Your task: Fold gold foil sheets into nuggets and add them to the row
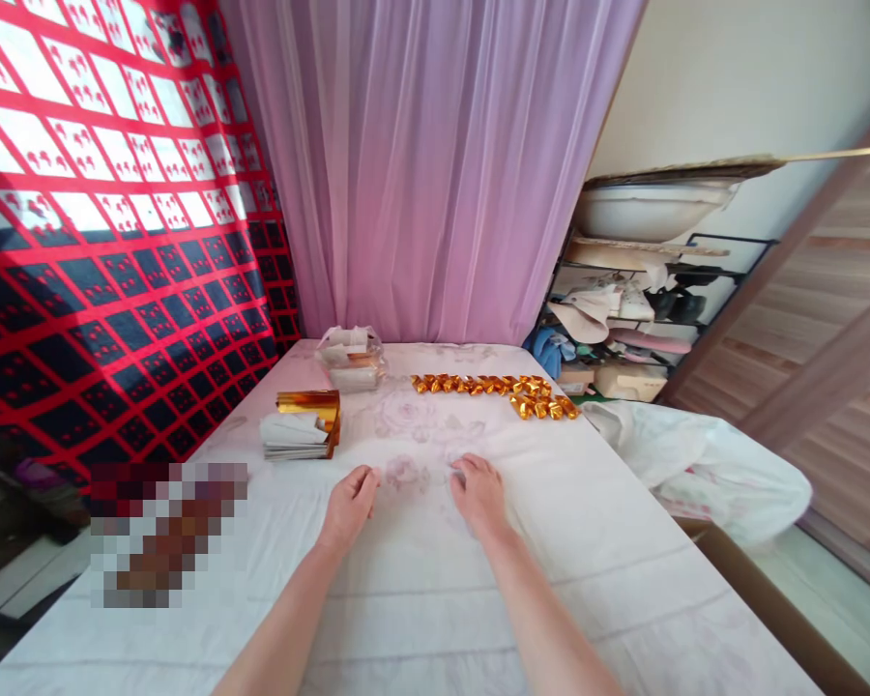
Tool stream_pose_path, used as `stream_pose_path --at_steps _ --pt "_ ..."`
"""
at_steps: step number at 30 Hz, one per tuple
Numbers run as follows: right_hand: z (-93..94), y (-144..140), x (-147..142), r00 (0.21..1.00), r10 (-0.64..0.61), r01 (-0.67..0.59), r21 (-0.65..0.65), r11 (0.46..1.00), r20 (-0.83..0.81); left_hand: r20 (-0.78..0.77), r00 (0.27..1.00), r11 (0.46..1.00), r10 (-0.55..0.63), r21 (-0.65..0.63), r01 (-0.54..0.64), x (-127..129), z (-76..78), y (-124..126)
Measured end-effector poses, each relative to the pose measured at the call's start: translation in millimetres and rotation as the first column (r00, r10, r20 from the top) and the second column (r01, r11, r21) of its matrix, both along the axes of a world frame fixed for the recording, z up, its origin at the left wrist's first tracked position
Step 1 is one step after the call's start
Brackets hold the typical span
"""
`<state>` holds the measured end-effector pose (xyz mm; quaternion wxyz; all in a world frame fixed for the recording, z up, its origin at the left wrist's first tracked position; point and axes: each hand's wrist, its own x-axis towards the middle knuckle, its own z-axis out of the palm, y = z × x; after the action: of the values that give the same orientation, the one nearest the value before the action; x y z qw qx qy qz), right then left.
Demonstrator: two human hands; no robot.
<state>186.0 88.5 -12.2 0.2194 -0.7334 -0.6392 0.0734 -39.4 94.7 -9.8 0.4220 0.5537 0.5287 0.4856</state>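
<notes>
hands [350, 504] [478, 493] rest curled on white sheet [420, 580], seemingly empty.

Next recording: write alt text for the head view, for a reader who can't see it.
Two bare hands, left hand and right hand, rest empty and loosely curled on a white floral sheet. Beyond them lie a stack of gold and white paper, a plastic bag of paper and a row of folded gold pieces.
</notes>
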Motion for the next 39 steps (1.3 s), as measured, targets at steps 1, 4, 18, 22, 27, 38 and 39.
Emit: stream_pose_path --at_steps 1,4,18,22,27,38,39 --pt "1.4 4 -3 1.0 0.01 -0.01 -0.004 1.0 -0.011 0.015 0.999 0.999 0.038 0.009 -0.038 -6 0.5 -2" --pt "6.0 26 -21 0.995 0.071 -0.071 -0.009 0.997 -0.066 0.076 0.979 0.981 0.189 0.034 -0.191 -24 2.0 -4" --pt "20.1 156 -166 0.86 0.252 -0.285 -0.007 0.959 -0.444 0.229 0.881 0.906 0.413 -0.004 -0.424 -38 -3.0 3" --pt "20.0 166 -178 0.836 0.27 -0.314 -0.012 0.949 -0.477 0.23 0.884 0.909 0.407 -0.001 -0.418 -36 -4.4 4" --pt "19.1 171 -182 0.818 0.278 -0.332 -0.018 0.943 -0.504 0.225 0.886 0.91 0.405 -0.003 -0.415 -37 -5.9 4" --pt "18.0 171 -175 0.795 0.302 -0.355 0.0 0.935 -0.526 0.227 0.885 0.909 0.406 -0.003 -0.416 -36 -3.4 4" --pt "17.7 171 -173 0.792 0.299 -0.356 -0.005 0.935 -0.532 0.228 0.885 0.909 0.406 -0.003 -0.416 -36 -3.2 4"
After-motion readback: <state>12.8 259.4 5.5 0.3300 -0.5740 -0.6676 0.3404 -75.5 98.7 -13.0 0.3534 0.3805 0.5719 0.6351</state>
